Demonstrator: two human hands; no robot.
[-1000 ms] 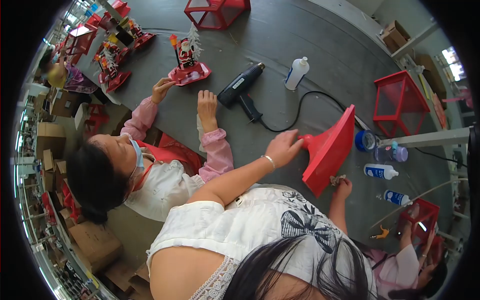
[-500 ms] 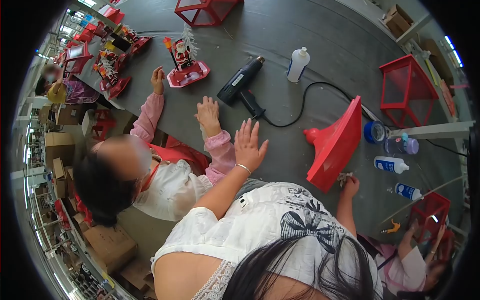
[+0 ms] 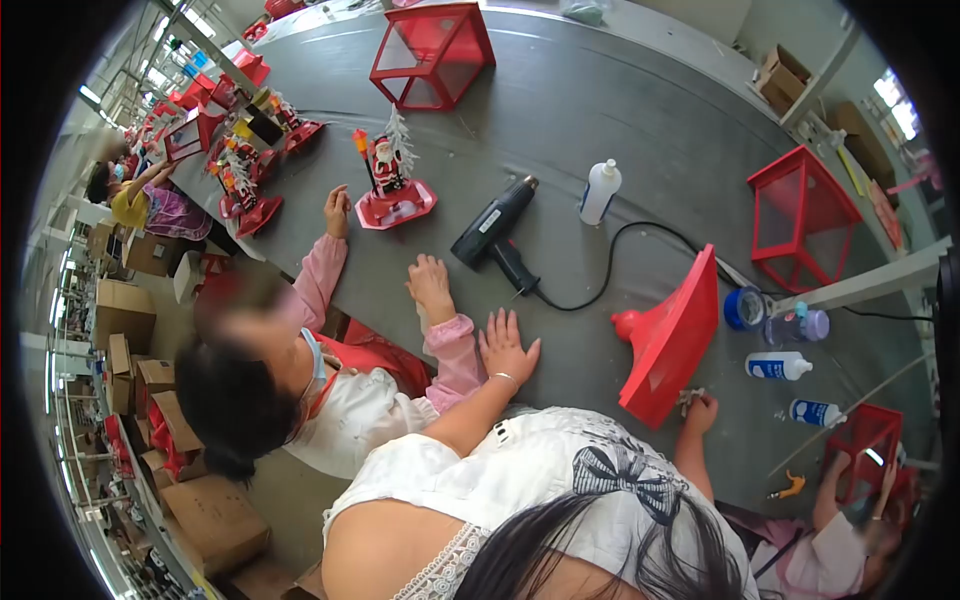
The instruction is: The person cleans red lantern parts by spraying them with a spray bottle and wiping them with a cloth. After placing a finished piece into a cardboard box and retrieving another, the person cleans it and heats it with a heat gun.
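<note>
My left hand, with a bracelet at the wrist, lies flat on the dark table, fingers spread. Just beyond its fingertips is the handle of a black heat gun. My right hand is closed on a small crumpled greyish scrap whose kind I cannot make out. Beside that hand a red lantern roof with a knob on top rests tipped on its side. Farther off stands a Santa figure with a white tree and a lamp post on a red base.
A co-worker's hand rests left of mine. Red lantern frames stand at the back and right. A white bottle, blue tape roll, blue-labelled bottles and a metal post are around, with the gun's cord.
The view has tilted, so the table's things appear lower. My left hand still lies near the heat gun, and my right hand keeps the scrap. The co-worker's head has turned.
</note>
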